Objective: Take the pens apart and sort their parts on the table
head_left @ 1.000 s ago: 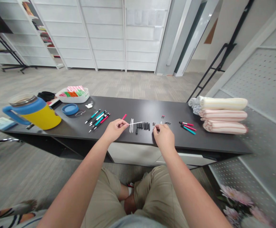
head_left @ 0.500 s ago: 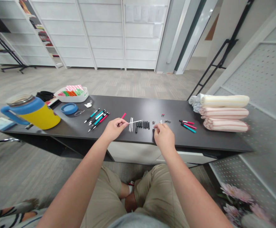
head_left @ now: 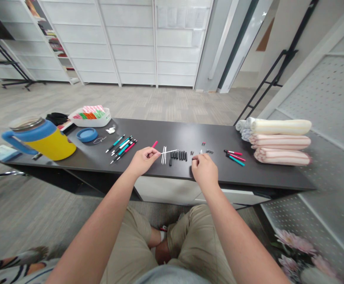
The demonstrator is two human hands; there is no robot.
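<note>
My left hand (head_left: 144,159) pinches a thin white pen refill (head_left: 171,151), whose tip points right over the desk. More white refills (head_left: 163,157) lie beside its fingertips, and a red pen barrel (head_left: 155,144) is just behind them. Short black rubber grips (head_left: 181,156) are lined up between my hands. My right hand (head_left: 205,167) is closed, fingertips together at the desktop; whatever they hold is hidden. Around it lie small dark pieces (head_left: 192,152), tiny red pieces (head_left: 203,144) and small metallic parts (head_left: 209,151). Red and teal pen barrels (head_left: 235,156) lie farther right.
Several pens (head_left: 121,148) lie to the left on the dark desk (head_left: 148,128). Beyond them are a blue lid (head_left: 86,135), a yellow and blue mug (head_left: 52,144) and a white basket (head_left: 92,122) of wrapped items. Rolled towels (head_left: 281,141) are stacked at the right.
Hardly anything differs. Both hands stay in place, the left still with the refill; the whole view has shifted very slightly.
</note>
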